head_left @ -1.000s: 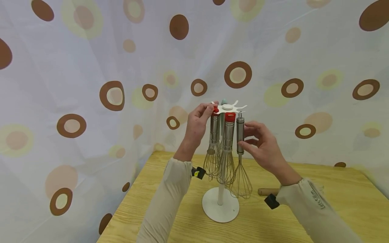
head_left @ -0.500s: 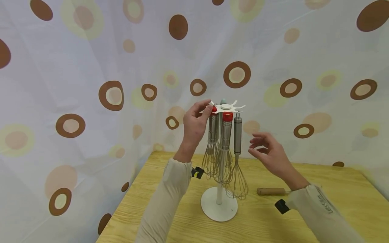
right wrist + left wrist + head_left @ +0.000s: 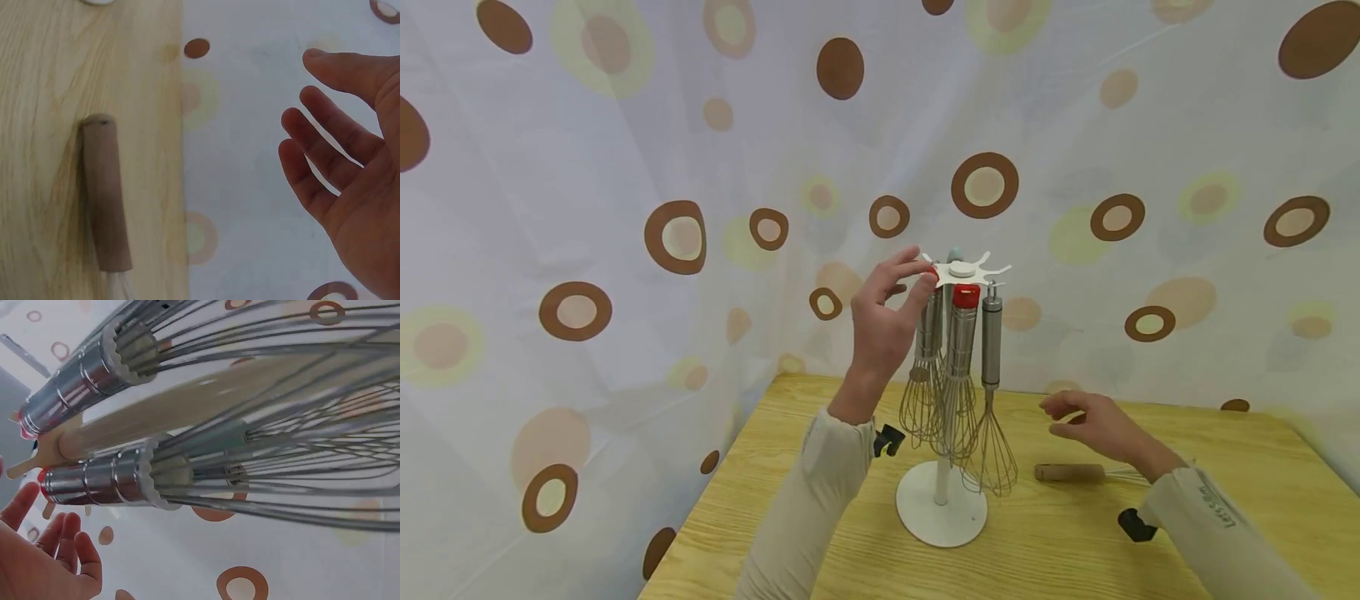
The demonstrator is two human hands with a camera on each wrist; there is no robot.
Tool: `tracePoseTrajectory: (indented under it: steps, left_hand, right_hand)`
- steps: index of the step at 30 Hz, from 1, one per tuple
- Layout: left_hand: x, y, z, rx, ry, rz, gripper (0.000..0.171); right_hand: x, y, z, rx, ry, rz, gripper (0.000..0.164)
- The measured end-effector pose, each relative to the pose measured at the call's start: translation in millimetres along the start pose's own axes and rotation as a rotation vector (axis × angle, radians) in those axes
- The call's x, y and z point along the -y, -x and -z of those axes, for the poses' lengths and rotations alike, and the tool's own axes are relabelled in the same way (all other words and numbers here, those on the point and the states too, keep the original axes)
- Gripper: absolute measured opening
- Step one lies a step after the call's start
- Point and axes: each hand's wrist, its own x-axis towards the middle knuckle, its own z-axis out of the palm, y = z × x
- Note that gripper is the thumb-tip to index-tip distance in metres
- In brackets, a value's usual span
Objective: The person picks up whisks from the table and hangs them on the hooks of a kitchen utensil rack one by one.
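Note:
In the head view, several whisks hang from a white rotating-style stand [image 3: 961, 271] with forked arms. My left hand [image 3: 883, 321] is at the red-topped whisk [image 3: 928, 329] on the left; thumb and fingertips lie close by its red end. From the left wrist view, those fingers [image 3: 65, 540] are spread loosely beside the steel handle [image 3: 94, 481], not wrapped round it. A second red-topped whisk [image 3: 961, 342] hangs in front, and an all-steel whisk [image 3: 991, 346] hangs to its right. Holding nothing, my right hand [image 3: 1105, 425] hovers above a wooden-handled whisk [image 3: 106, 194] lying on the table.
The stand's round white base [image 3: 943, 529] rests on the wooden table [image 3: 820, 533]. A pale green whisk handle [image 3: 219, 440] shows behind the others. A dotted curtain [image 3: 1075, 108] surrounds the table at the back and left.
My right hand has let go of the steel whisk and moved right and down toward the lying whisk. My left hand's fingers have loosened at the red whisk end.

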Motion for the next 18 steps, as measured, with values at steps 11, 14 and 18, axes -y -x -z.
tracePoseTrajectory:
  steps: [11, 14, 18]
  left_hand:
    - [-41.1, 2.1, -4.3, -0.018, -0.017, 0.142, 0.012]
    - [-36.7, 3.0, -5.4, -0.033, -0.024, 0.160, 0.012]
    - [-19.7, 3.7, -7.3, -0.038, -0.027, 0.163, 0.013]
  right_hand:
    - [-56.3, 21.0, -5.8, 0.152, -0.021, -0.055, 0.036]
    - [-63.0, 22.2, -10.1, 0.195, -0.055, -0.047, 0.034]
    - [-70.0, 22.7, -17.1, 0.257, -0.082, -0.044, 0.035]
